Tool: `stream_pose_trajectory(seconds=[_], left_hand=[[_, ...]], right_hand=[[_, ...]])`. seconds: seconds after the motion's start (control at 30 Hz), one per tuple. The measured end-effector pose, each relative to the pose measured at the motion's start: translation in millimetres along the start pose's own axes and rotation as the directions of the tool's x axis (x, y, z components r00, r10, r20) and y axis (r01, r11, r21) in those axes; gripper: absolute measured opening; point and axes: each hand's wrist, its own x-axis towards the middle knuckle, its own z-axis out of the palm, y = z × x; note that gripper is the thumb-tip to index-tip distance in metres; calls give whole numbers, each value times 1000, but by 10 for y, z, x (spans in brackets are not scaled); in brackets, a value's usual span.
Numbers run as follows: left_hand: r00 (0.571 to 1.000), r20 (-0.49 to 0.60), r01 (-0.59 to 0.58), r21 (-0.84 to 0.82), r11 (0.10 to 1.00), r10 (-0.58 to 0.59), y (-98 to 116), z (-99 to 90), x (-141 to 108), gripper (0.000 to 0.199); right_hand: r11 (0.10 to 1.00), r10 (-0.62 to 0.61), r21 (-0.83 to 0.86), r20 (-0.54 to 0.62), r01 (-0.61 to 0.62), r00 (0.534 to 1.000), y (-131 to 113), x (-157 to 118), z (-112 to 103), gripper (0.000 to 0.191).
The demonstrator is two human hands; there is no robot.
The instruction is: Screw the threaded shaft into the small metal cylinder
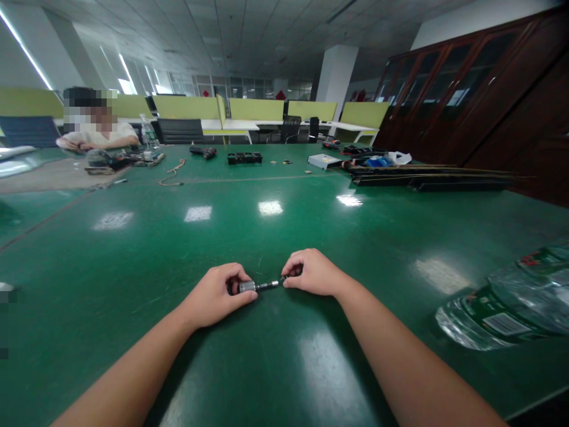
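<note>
Just above the green tabletop (249,237), my left hand (216,296) is closed round a short silver metal cylinder (247,287). From the cylinder's right end a thin stepped shaft (268,284) points towards my other hand. Thumb and fingers of my right hand (316,273) pinch a small dark coiled part (283,279), which looks like a spring. It sits at the tip of the shaft; whether the two touch I cannot tell. My fingers hide part of both pieces.
A large clear plastic bottle (502,314) lies at the right. Far back are a black power tool (203,152), a black slotted block (244,158), a white box (324,161) and long black strips (462,181). Another person (100,133) sits at the far left.
</note>
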Motion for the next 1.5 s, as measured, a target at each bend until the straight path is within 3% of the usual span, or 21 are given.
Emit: stream_pose_trajectory(seconds=[0.23, 0.37, 0.47, 0.6, 0.8, 1.0, 1.5], left_hand=[[1000, 4, 10, -7, 1000, -10, 1, -4, -1, 24], [1000, 6, 12, -14, 1000, -11, -21, 4, -2, 23], [1000, 12, 2, -26, 1000, -2, -39, 9, 0, 24], [1000, 27, -2, -44, 999, 3, -17, -3, -4, 29], [1000, 16, -8, -58, 998, 9, 10, -12, 1, 24], [1000, 21, 2, -53, 999, -1, -10, -4, 11, 24], [1000, 22, -10, -21, 1000, 10, -9, -6, 9, 21]], right_hand=[[998, -67, 12, 28, 66, 997, -42, -7, 18, 13], [988, -152, 17, -3, 152, 988, -135, -8, 161, 12], [974, -215, 66, -47, 218, 975, -227, -12, 289, 28], [974, -204, 94, -57, 208, 977, -275, -14, 367, 26], [979, -177, 95, -59, 182, 983, -252, -16, 345, 20], [978, -210, -33, -84, 208, 974, -262, -1, 321, 12], [956, -290, -53, -27, 289, 957, -217, 2, 327, 15]])
